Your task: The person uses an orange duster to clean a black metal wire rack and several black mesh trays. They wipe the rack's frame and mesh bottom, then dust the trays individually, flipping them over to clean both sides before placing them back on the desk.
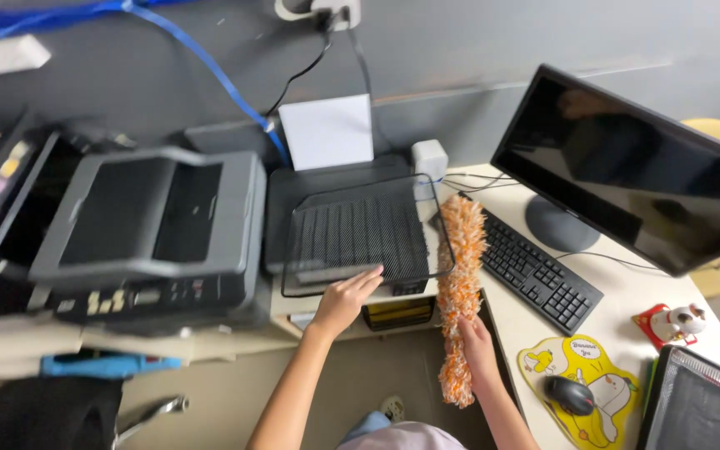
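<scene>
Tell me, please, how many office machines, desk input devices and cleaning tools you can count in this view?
Printers: 2 (grey printer, black printer)
Monitors: 1 (monitor)
Input devices: 2 (keyboard, mouse)
Cleaning tools: 1 (orange duster, gripped by right hand)
Total: 6

grey partition wall (477,42) runs behind a pale desk (627,287); a white socket (318,10) on it feeds black cables and a blue cable (210,67). beige floor (227,400) below, dark chair (35,417) at lower left. even indoor light.
</scene>
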